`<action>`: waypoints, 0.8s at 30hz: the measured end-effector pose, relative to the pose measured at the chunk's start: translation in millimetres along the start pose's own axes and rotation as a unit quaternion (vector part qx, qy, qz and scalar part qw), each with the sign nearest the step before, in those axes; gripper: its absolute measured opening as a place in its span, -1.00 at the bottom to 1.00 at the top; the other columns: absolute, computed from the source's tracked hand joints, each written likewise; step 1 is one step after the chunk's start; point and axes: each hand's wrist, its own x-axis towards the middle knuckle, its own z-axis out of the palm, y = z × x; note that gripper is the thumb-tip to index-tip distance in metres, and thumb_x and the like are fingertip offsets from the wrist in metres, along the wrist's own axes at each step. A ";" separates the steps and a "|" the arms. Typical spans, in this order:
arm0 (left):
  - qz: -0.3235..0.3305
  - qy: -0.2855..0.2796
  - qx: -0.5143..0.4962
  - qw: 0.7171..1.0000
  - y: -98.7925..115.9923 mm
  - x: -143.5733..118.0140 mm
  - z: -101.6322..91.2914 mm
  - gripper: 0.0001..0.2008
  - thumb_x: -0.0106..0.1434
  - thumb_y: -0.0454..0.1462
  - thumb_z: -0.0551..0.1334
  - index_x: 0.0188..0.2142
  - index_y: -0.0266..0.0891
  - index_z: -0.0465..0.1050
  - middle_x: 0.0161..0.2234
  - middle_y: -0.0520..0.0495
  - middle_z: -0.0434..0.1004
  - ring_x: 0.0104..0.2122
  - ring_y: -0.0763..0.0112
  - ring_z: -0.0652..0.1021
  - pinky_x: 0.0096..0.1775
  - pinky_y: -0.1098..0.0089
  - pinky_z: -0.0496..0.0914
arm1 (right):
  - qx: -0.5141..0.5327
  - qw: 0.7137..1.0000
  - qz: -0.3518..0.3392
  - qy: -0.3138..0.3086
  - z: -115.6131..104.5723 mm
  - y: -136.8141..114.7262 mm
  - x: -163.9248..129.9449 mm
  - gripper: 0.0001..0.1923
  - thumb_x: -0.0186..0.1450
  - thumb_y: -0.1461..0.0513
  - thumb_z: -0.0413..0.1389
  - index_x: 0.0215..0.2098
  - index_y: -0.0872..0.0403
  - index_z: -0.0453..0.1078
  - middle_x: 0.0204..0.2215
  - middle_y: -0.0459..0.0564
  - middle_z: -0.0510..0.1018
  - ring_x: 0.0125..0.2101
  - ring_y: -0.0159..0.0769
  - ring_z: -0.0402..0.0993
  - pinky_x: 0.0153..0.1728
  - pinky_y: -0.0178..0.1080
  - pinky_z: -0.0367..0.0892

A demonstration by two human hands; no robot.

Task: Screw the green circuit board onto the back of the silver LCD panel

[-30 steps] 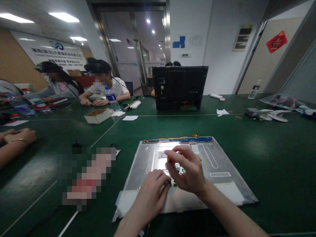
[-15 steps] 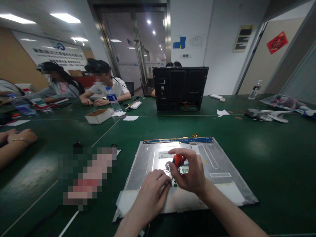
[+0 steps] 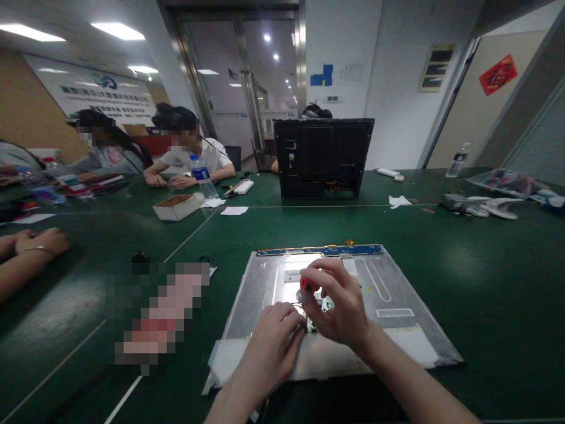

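Note:
My right hand (image 3: 339, 303) pinches the red and black handle of a screwdriver (image 3: 309, 285) between thumb and fingers. Its shaft and tip are hard to make out. Below it, a small green circuit board (image 3: 325, 304) lies on the silver back of a flat display panel (image 3: 260, 282). My left hand (image 3: 279, 333) rests on the panel with fingers curled, its fingertips pressed at the near left edge of that board. Both hands partly cover the board. A blue circuit strip (image 3: 353, 251) runs along the panel's far edge.
Beyond the panel stands a black display housing (image 3: 324, 159), with a person behind it. To the left are a white box (image 3: 176, 209), a water bottle (image 3: 203, 178), a blurred-out flat object (image 3: 168, 306) and a co-worker's hands (image 3: 42, 241). Grey and white parts (image 3: 479, 205) lie at right.
The fingers of my right hand have turned about the screwdriver handle, which has shifted slightly left and shows a different face. My left hand stays almost still.

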 end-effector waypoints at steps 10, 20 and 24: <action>0.001 0.015 0.008 1.000 -1.5 0.7 0.6 -0.84 0.25 -0.44 0.11 -0.27 -0.19 0.40 -0.23 -0.12 0.49 -0.19 0.12 0.49 -0.18 0.19 0.37 | -0.007 1.000 0.002 0.006 1.3 0.6 -1.9 -0.70 0.30 0.29 0.13 0.01 0.02 0.31 -0.21 0.02 0.37 -0.39 -0.36 0.44 -0.46 -0.29 0.49; 0.010 0.021 -0.001 1.000 -0.1 0.9 0.9 -0.83 0.28 -0.42 0.07 -0.28 -0.21 0.40 -0.24 -0.15 0.50 -0.21 0.13 0.48 -0.18 0.17 0.36 | 0.006 1.000 0.013 0.009 2.7 -2.1 -0.9 -0.64 0.27 0.34 0.09 0.03 0.04 0.27 -0.21 0.04 0.43 -0.32 -0.30 0.47 -0.44 -0.29 0.48; 0.015 0.026 -0.002 1.000 1.4 1.1 -0.4 -0.83 0.28 -0.42 0.06 -0.27 -0.22 0.40 -0.26 -0.15 0.49 -0.23 0.14 0.48 -0.20 0.18 0.36 | 0.023 1.000 -0.002 -0.003 0.7 -2.0 1.0 -0.58 0.23 0.38 0.04 0.07 0.08 0.24 -0.21 0.07 0.50 -0.25 -0.26 0.50 -0.36 -0.26 0.51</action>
